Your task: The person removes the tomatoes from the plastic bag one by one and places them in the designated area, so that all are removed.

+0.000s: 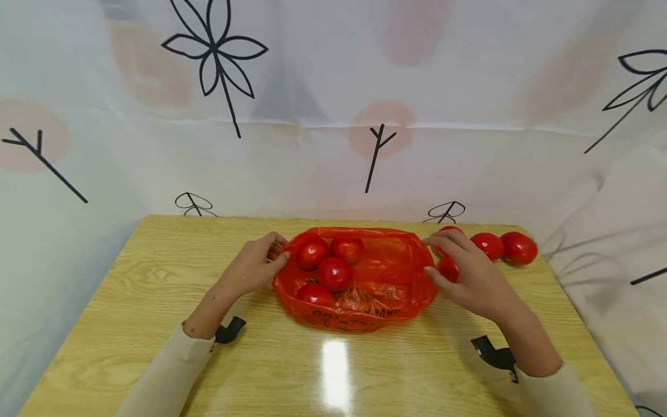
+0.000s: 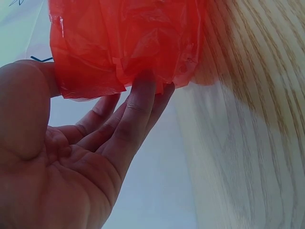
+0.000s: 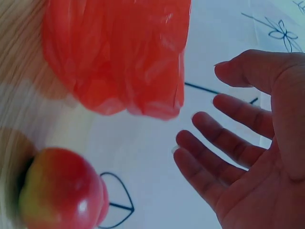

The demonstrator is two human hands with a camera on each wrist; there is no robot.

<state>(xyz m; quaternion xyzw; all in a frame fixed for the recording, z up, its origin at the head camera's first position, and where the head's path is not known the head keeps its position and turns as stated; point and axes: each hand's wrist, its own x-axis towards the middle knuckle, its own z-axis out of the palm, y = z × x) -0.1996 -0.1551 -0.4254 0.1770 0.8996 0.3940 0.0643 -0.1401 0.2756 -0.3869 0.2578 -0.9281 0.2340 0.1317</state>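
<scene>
Our left hand [image 1: 254, 265] pinches the left rim of the red bag [image 1: 385, 263] on the table [image 1: 271, 373], and a tug could tip it, since its apples [image 1: 334, 274] bunch left. Its mouth faces up, its long axis running left to right; our right hand [image 1: 475, 278], fingers loosely spread, holds nothing just beside its right end.

The bag [image 1: 385, 263] looks glossy plastic, apples [image 1: 334, 274] smooth, table [image 1: 156, 284] shiny wood.

Head view bright; white glare on tabletop [image 1: 276, 373]; faint shadows on backdrop [image 1: 312, 168]; wrist views dimmer.
</scene>
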